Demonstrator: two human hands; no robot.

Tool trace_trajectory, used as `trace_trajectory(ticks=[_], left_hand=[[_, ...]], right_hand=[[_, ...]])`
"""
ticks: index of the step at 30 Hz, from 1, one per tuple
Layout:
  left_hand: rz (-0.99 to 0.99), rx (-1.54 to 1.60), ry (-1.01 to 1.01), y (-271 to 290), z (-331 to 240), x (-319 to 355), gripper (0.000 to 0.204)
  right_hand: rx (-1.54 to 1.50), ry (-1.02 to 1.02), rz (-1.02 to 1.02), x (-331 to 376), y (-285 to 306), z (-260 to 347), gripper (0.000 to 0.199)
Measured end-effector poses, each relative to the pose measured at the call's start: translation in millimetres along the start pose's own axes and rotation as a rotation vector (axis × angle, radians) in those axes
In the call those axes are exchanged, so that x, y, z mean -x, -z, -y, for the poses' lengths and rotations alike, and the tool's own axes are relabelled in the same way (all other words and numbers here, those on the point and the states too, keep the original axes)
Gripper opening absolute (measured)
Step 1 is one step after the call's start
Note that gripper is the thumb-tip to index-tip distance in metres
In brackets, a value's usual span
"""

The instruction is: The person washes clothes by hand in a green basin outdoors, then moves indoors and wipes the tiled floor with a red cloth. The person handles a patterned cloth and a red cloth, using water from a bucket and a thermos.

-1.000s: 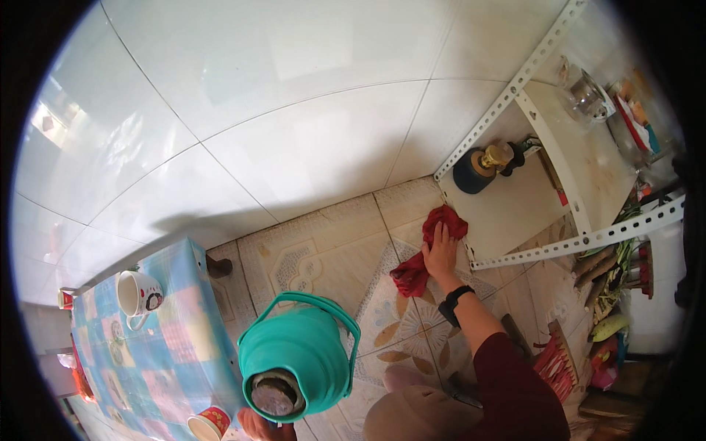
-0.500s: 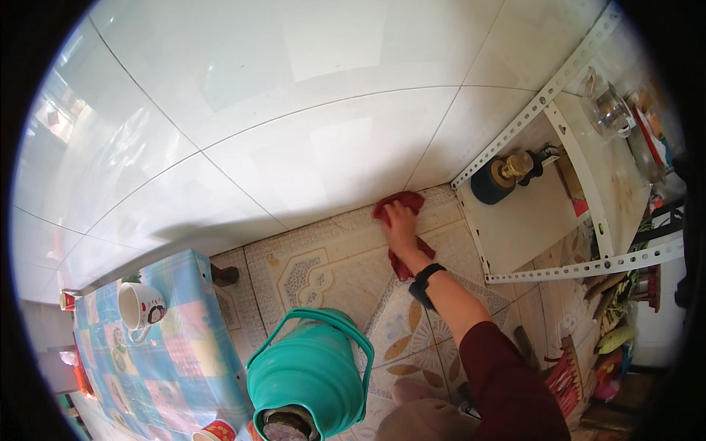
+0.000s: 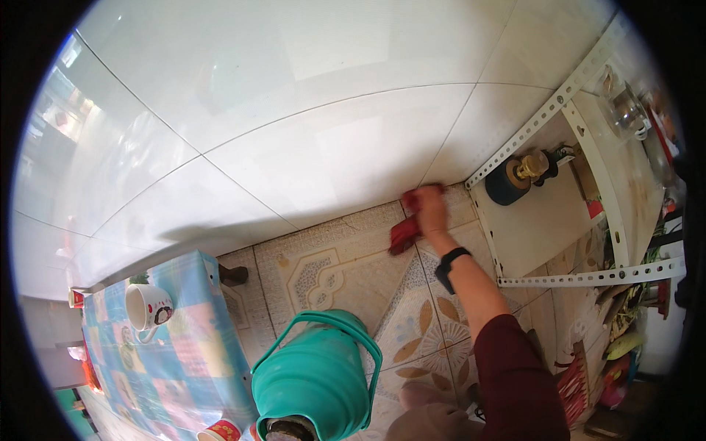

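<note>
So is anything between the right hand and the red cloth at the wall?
Nothing visible: the right hand is already pressed on the red cloth, holding it against the tiled wall beside the white metal shelf.

Cloth (image 3: 407,231) at wall foot, left of shelf rack (image 3: 559,220), bucket (image 3: 316,378) nearer.

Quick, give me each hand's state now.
Left hand: not in view.
Right hand: closed on the red cloth, pressed against the tiled wall.
</note>
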State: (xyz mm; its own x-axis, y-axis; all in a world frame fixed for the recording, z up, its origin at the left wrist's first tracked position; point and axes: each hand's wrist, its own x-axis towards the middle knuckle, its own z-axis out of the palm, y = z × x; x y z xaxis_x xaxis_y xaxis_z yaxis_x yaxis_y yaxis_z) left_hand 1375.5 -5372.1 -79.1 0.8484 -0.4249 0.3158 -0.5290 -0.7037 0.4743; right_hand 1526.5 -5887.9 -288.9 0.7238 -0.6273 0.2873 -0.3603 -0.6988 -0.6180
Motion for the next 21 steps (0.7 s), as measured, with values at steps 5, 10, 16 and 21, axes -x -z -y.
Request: trace_trajectory(ticks=[5,10,16,21], left_hand=[[-0.003,-0.012,0.014,-4.7,3.0,4.8,0.039],[0.0,-0.03,0.029,-7.6,7.8,9.6,0.038],[0.009,-0.038,0.064,-5.3,11.5,22.8,0.038],[-0.004,-0.046,0.065,-2.1,12.5,32.3,0.037]], right_hand=[[0.032,-0.334,-0.579,-19.8,4.7,-37.1,0.012],[-0.138,-0.362,-0.414,14.2,-65.8,44.2,0.024],[-0.359,-0.342,-0.213,27.3,-66.7,58.5,0.026],[-0.237,-0.498,-0.539,-14.7,-24.5,-35.6,0.019]])
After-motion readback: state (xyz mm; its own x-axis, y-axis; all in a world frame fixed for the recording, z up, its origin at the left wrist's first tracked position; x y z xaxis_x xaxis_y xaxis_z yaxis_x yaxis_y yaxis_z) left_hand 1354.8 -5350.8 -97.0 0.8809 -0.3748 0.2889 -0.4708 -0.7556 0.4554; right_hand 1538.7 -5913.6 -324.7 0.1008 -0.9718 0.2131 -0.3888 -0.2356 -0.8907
